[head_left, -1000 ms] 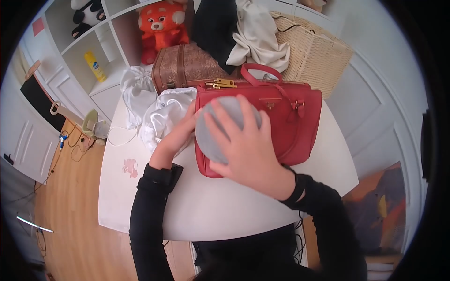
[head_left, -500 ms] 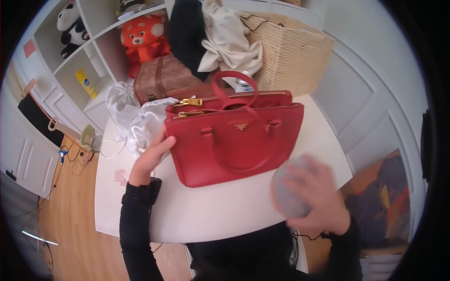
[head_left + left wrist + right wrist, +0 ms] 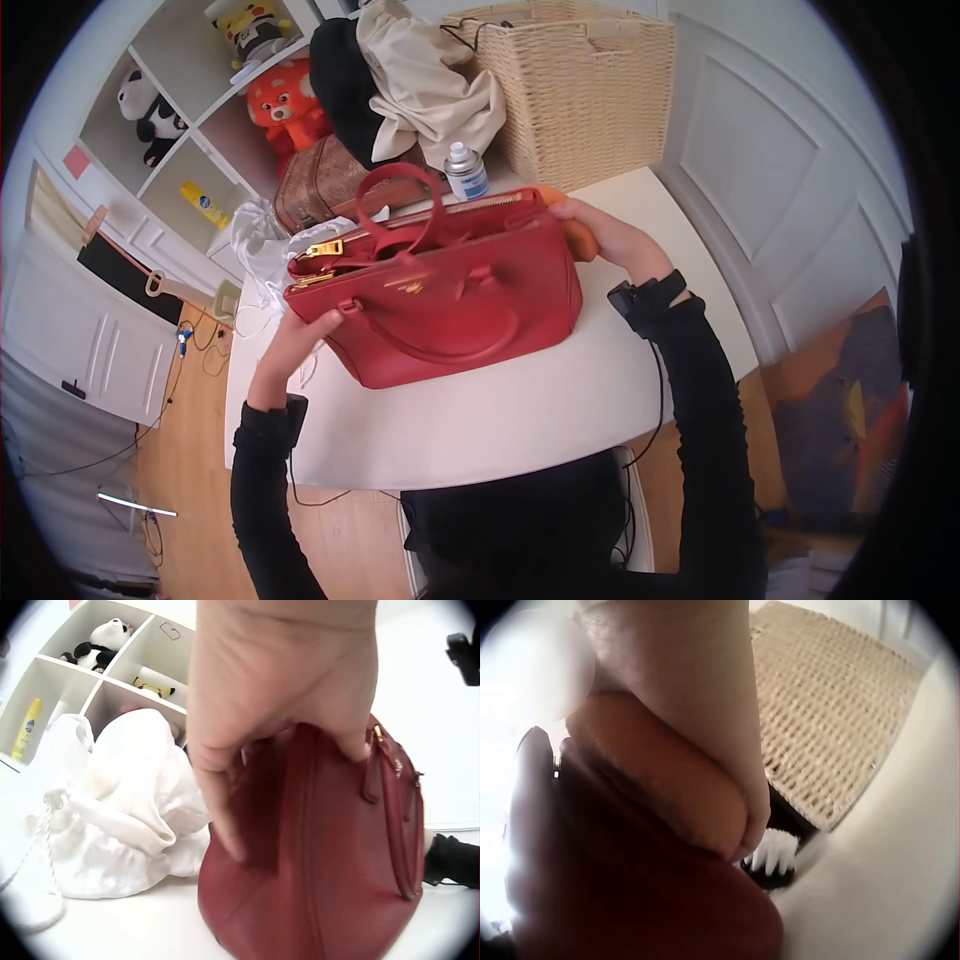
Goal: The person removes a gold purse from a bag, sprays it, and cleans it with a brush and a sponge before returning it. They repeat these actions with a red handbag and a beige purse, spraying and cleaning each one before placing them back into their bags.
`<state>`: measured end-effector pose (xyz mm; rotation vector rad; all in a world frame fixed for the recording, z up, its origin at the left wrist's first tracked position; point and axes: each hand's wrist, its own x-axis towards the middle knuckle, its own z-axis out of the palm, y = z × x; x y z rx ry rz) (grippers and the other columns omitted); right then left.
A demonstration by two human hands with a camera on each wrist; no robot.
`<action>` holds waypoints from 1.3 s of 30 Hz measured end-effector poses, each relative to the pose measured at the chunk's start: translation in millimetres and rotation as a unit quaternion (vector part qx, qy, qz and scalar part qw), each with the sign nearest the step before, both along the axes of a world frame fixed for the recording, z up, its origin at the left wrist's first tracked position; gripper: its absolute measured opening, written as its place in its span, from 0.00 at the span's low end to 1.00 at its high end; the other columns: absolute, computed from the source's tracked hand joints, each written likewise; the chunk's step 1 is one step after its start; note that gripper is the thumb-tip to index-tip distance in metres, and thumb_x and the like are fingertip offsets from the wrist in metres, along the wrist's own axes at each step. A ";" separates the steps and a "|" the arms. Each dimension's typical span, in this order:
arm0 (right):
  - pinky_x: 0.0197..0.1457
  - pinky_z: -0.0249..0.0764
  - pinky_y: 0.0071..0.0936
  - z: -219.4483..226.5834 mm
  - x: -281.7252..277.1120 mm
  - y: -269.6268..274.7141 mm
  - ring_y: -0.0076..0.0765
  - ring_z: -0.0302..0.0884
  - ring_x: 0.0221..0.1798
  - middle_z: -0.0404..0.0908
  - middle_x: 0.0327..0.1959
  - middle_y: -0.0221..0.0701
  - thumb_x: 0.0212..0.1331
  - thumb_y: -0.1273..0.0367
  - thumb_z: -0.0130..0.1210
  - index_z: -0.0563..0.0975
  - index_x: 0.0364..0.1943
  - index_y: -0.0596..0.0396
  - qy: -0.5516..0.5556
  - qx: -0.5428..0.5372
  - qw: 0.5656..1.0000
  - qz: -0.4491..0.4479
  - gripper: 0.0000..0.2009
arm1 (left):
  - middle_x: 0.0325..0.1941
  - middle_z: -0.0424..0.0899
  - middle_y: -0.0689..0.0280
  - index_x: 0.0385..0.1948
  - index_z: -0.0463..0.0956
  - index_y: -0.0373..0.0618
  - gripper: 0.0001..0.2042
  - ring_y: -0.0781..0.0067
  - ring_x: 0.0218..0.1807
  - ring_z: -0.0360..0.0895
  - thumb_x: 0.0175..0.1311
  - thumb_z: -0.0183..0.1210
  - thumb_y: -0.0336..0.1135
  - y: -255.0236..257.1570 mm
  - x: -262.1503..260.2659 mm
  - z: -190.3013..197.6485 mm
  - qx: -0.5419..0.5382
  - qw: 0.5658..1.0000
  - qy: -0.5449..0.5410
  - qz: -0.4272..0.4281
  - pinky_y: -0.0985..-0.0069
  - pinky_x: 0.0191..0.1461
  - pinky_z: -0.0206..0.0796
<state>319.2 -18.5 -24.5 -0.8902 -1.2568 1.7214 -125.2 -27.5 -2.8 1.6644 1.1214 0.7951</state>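
Observation:
A red handbag (image 3: 450, 300) with gold zips and looped handles stands upright on the white table (image 3: 480, 440). My left hand (image 3: 290, 345) grips its left end; in the left wrist view the thumb lies on one side of the end panel and the fingers on the other. At the opposite end, my right hand (image 3: 612, 238) holds a round orange pad (image 3: 660, 776) flat against the red leather. The pad's grey face is turned away from view. In the right wrist view my hand wraps over the pad's outer side.
Behind the bag stand a spray can (image 3: 466, 175), a wicker basket (image 3: 590, 100) and a brown patterned case (image 3: 335, 185). White satin pouches (image 3: 120, 817) lie beside the bag's left end. Shelves with plush toys (image 3: 285, 105) rise at the back left.
My right hand has taken the pad from the bag's front, down past its near right corner, and round to the right end. My left hand stays on the left end.

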 end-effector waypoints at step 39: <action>0.62 0.67 0.39 29.8 -151.2 -97.1 0.47 0.68 0.60 0.70 0.55 0.40 0.51 0.56 0.63 0.71 0.58 0.60 -0.085 0.451 0.839 0.294 0.32 | 0.76 0.52 0.54 0.74 0.39 0.41 0.59 0.61 0.76 0.54 0.37 0.71 0.36 -135.1 -2.4 47.2 0.101 0.995 0.002 -0.016 0.65 0.77 0.46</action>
